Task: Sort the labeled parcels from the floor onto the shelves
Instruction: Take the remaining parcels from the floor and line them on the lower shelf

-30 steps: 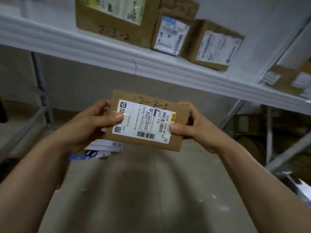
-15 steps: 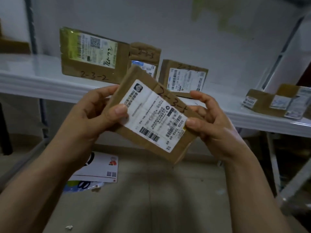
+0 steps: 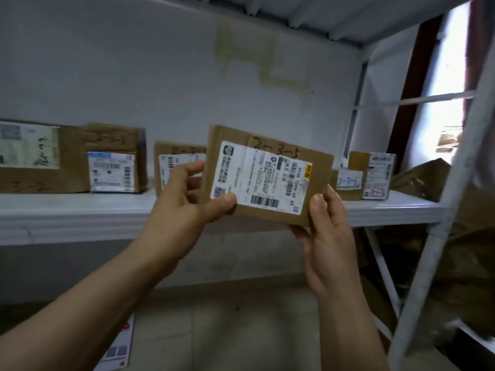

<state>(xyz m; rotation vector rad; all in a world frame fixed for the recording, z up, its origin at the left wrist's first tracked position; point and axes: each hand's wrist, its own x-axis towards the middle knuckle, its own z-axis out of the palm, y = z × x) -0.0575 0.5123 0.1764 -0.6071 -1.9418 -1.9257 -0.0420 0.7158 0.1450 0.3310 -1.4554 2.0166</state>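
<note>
I pinch the parcel in both hands, left and right, label facing me, matching its number to the shelf.

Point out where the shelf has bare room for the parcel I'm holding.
Bare: the shelf end right of the rightmost box, and the front strip before the 2-3-3 box. The gap between the box behind your left hand and the 2-3-6 box is hidden by your parcel. Left stretch is crowded.
</note>
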